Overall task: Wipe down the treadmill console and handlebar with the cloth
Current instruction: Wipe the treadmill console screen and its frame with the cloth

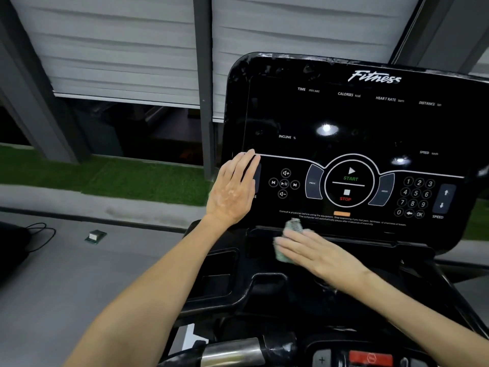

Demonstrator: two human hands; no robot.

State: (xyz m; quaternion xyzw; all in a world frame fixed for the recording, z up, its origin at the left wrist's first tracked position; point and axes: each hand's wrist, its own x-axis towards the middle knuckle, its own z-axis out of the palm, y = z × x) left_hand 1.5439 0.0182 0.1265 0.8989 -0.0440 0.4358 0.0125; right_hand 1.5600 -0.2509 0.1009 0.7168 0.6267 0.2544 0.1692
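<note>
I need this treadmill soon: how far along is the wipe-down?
Done: unclear; the console looks streaked along its top rim. In hand: the right hand presses the cloth flat on the ledge below the buttons, while the left hand rests on the console's left edge. Left: the handlebar at the bottom, untouched.

Pale green cloth (pixel 287 245), black console (pixel 370 123), green START, red STOP.

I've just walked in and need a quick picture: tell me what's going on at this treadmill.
A person is wiping the treadmill console. The right hand presses a pale green cloth, fingers straight, onto the ledge just below the button panel. The left hand rests open on the console's left edge. Neither hand touches the handlebar at the bottom.
</note>
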